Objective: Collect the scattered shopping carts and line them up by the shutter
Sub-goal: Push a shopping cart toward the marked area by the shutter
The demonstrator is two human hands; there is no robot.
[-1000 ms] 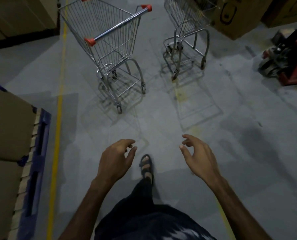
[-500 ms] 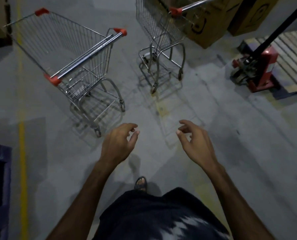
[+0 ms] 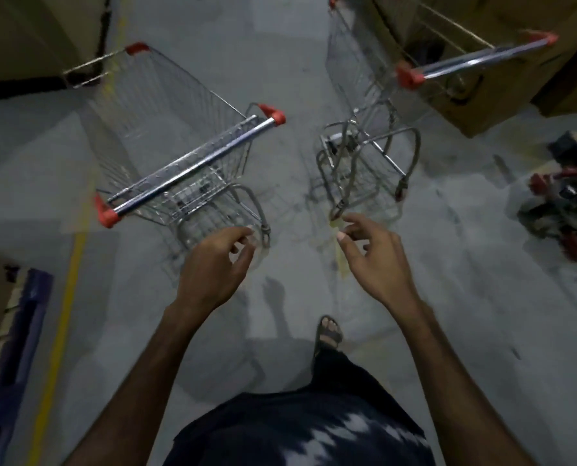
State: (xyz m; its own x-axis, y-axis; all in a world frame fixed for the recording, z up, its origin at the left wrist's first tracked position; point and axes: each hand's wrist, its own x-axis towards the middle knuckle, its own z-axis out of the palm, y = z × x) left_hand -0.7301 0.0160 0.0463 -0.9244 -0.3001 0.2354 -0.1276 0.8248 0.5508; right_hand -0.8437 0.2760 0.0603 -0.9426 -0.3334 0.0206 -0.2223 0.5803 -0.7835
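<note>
Two wire shopping carts with red-capped chrome handles stand on the grey floor ahead. The left cart (image 3: 186, 163) is angled, its handle running from lower left to upper right. The right cart (image 3: 374, 105) stands further back, its handle at the upper right. My left hand (image 3: 213, 267) hovers just below the left cart's rear wheels, fingers loosely curled, holding nothing. My right hand (image 3: 374, 260) reaches forward just below the right cart's front wheel, fingers loose and empty. Neither hand touches a cart.
Cardboard boxes (image 3: 502, 75) crowd the upper right behind the right cart. A red pallet jack (image 3: 569, 210) sits at the right edge. A blue pallet with boxes (image 3: 15, 348) lies at lower left beside a yellow floor line (image 3: 68, 290). A wall base runs along the upper left.
I have stepped closer; both carts appear larger and nearer. My hands have risen toward the carts, staying empty.
</note>
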